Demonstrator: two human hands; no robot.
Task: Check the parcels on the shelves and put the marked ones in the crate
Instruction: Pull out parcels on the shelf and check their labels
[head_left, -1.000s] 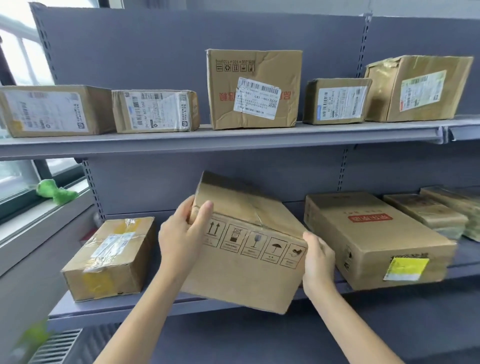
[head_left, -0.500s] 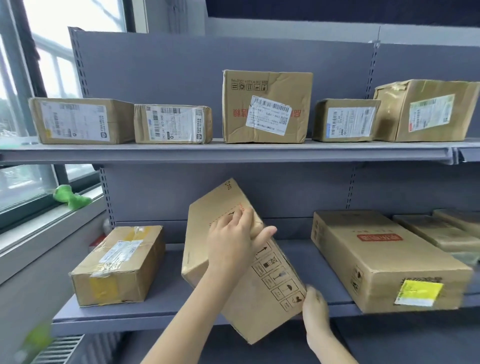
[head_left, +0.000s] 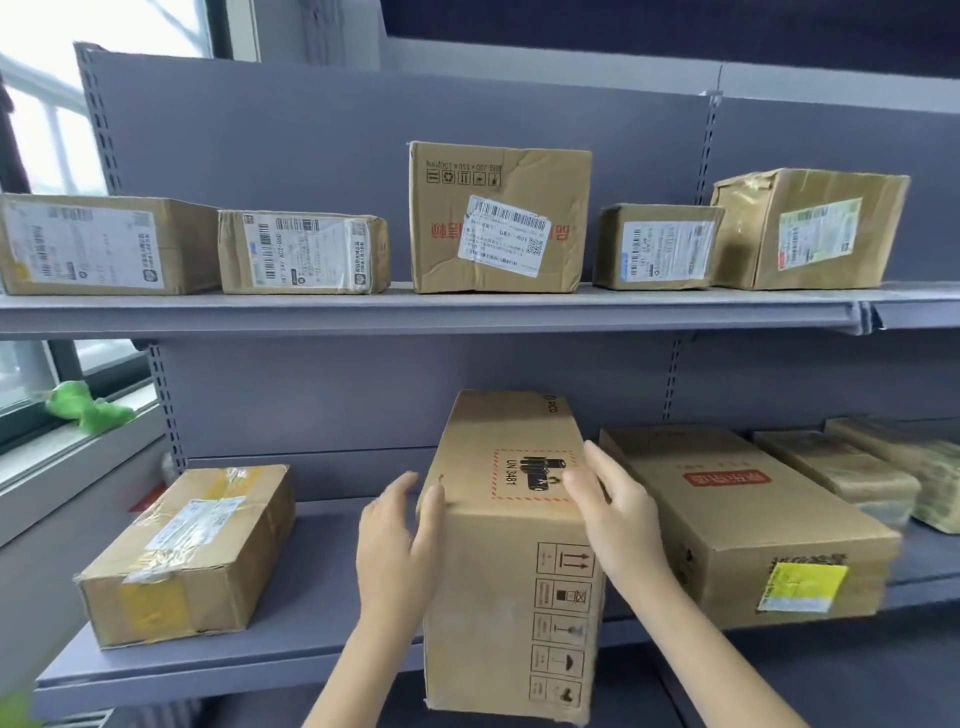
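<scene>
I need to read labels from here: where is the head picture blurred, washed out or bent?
Head view: the window at upper left is blown out white; the yellow sticker and its parcel's near end are smeared, text unreadable; the shelf edge bows from wide-angle distortion; the UN 3481 mark on the held parcel reads sharp between the left hand and right hand.
</scene>
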